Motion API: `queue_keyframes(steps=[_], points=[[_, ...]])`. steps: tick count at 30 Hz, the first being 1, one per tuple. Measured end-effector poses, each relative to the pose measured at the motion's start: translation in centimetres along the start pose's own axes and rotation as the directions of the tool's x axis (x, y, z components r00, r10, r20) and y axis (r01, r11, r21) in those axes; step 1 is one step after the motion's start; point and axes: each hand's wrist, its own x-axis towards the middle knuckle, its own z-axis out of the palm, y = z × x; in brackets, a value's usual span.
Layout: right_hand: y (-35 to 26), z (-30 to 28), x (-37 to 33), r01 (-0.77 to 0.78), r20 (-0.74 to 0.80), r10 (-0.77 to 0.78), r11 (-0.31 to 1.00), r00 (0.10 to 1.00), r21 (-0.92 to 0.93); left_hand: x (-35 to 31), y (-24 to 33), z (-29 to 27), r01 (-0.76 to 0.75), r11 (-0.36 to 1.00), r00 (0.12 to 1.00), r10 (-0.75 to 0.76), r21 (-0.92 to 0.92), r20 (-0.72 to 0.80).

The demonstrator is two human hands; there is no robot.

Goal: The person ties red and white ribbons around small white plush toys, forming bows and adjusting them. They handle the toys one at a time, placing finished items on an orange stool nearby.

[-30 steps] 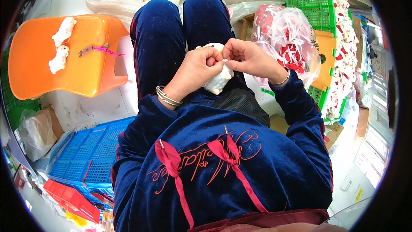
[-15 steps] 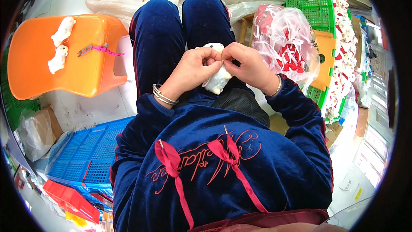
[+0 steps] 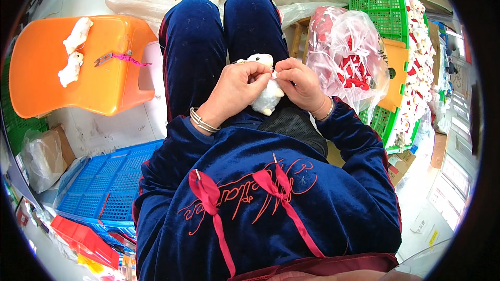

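Observation:
A small white plush animal toy point(image 3: 268, 97) with a dark eye rests on my lap, its head toward my knees and its body toward me. My left hand point(image 3: 238, 87) is closed in a pinch at the toy's neck, thumb against forefinger. On the neck's other side my right hand point(image 3: 300, 84) also pinches, its fingertips close to the left ones. A tiny whitish and reddish bit shows between the fingertips. Too small to name, it is mostly hidden by the fingers.
On the left, an orange stool point(image 3: 41, 67) bears two white plush toys point(image 3: 74, 52) and thread snips point(image 3: 104, 59) with a pink-wrapped handle. A clear bag point(image 3: 359, 41) of red and white pieces stands right, beside a green crate point(image 3: 377, 0). A blue crate point(image 3: 112, 182) is lower left.
My right hand has shifted slightly right and its fingertips have come apart from the left ones, so the small whitish bit shows between them. The toy stays on my lap.

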Motion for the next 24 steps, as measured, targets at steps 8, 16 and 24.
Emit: queue_keyframes(steps=[8, 16, 24], points=[[0.3, -0.9, 0.9, 0.105, 0.115, -0.1, 0.994, 0.988, -0.041, 0.1, -0.1, -0.3, 0.058, 0.997, 0.997, -0.055, -0.058, 0.048], [-0.6, -1.2, 1.4, -0.025, 0.157, 0.021, 1.0, 0.987, 0.019, 0.0, -0.3, -0.2, 0.043, 0.998, 0.998, -0.041, -0.054, 0.047], [-1.7, -1.5, 1.1, -0.311, 0.174, 0.285, 0.939, 0.943, 0.145, -0.2, -0.2, -0.2, 0.034, 0.999, 0.999, -0.033, -0.038, 0.026]])
